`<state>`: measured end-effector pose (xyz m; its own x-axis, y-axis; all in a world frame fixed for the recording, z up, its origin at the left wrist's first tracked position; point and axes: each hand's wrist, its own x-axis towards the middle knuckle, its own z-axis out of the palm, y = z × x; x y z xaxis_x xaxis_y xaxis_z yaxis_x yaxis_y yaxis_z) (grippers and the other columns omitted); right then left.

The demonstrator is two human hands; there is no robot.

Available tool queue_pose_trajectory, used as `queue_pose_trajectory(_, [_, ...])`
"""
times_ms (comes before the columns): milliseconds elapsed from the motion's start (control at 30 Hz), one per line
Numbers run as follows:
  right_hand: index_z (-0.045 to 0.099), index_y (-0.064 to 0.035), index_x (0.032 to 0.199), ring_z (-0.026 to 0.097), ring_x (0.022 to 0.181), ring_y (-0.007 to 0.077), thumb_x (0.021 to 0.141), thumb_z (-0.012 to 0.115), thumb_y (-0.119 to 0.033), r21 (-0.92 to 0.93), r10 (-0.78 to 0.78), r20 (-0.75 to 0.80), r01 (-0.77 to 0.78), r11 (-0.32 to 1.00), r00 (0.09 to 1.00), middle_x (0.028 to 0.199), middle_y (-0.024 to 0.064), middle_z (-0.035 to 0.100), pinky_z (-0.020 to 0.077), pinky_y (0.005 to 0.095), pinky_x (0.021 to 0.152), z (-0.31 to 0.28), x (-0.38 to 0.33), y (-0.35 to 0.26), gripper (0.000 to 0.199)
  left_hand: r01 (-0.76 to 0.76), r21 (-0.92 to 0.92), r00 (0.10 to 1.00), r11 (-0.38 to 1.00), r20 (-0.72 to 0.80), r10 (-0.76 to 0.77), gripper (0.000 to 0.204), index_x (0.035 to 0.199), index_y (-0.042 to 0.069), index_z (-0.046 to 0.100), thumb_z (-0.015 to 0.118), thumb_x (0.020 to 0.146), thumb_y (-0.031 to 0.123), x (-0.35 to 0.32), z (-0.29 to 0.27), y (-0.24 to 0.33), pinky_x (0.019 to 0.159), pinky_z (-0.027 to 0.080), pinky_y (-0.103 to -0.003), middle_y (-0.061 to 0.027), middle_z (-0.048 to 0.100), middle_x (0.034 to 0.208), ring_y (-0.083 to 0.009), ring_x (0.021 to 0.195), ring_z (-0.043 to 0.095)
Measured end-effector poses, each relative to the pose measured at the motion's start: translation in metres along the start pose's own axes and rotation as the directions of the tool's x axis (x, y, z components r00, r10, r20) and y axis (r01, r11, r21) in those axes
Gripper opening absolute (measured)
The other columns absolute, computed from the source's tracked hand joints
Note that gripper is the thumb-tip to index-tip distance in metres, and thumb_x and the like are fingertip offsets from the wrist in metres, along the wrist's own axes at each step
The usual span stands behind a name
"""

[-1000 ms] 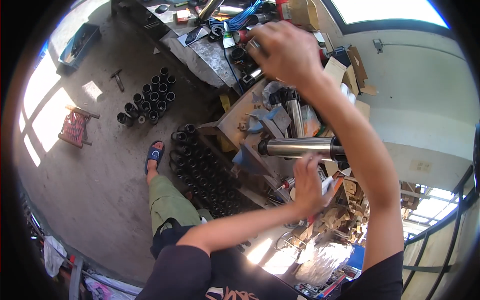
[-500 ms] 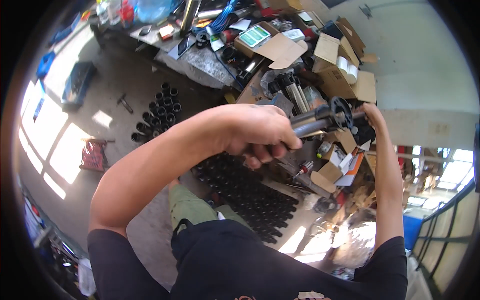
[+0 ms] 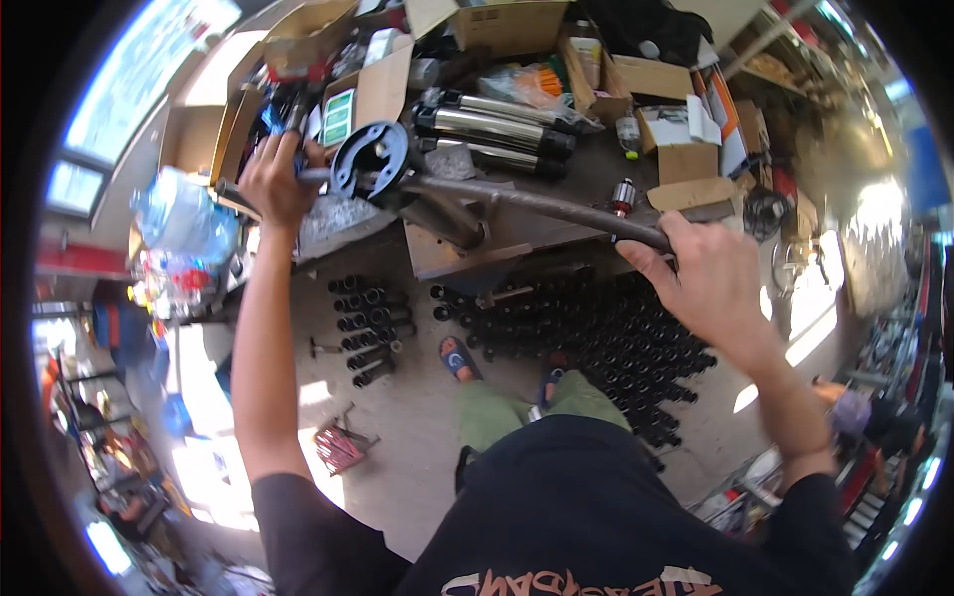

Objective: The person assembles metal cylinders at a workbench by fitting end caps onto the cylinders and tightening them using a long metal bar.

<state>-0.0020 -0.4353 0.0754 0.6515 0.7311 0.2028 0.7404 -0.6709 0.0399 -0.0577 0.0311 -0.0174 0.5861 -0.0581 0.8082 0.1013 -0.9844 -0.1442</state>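
Note:
A long dark metal bar [image 3: 542, 204] runs crosswise in front of me, at a dark round slotted end piece [image 3: 372, 161]. Below that piece a metal cylinder [image 3: 444, 221] slants down to the bench edge; how it is fixed there I cannot tell. My left hand [image 3: 277, 182] is closed round the bar's far left end. At the nearer right end my right hand [image 3: 708, 283] wraps the bar, thumb toward the middle. Just behind the bar lie several shiny steel cylinders [image 3: 492, 129] with black ends.
The cluttered bench [image 3: 586, 194] carries open cardboard boxes [image 3: 686, 164] and a red-and-silver part [image 3: 623, 196]. Many black tubes [image 3: 636, 338] stand on the floor by my feet, with a smaller group [image 3: 370, 323] left. A hammer [image 3: 323, 347] and a red tool [image 3: 340, 449] lie nearby.
My left hand has gone from crossing rightward to the left end of the bar. The right hand has come nearer on the right. The bar has swung round and the view has turned.

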Motion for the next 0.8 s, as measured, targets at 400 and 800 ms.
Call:
queue_pose_trajectory(400, [0.064,-0.0047,0.073,0.058,0.056,0.0213,0.092,0.064,-0.034,0.799,0.011,0.411,-0.354,-0.486,0.911,0.059,0.011,0.059,0.0437,0.0359,0.058,0.125,-0.06,-0.275,0.035,-0.441,-0.427,0.896,0.789,-0.166,0.411,0.023,0.094,0.004,0.069,0.065,0.092,0.026,0.139,0.099,0.055,0.078,0.045,-0.041,-0.0161,0.063,0.091,-0.0333,0.085,0.06])
queue_pose_trajectory(800, [0.05,-0.0021,0.125,0.047,0.105,0.0339,0.081,0.062,-0.003,0.776,0.576,-0.607,0.252,0.578,0.547,0.114,0.0181,0.051,0.0379,0.0456,0.093,0.147,0.117,-0.144,0.046,0.973,0.152,-0.175,-0.174,0.977,-0.124,0.071,0.129,0.003,0.057,0.04,0.1,0.066,-0.124,-0.157,0.025,0.077,0.054,-0.039,-0.0175,0.069,0.109,-0.0245,0.095,0.067])
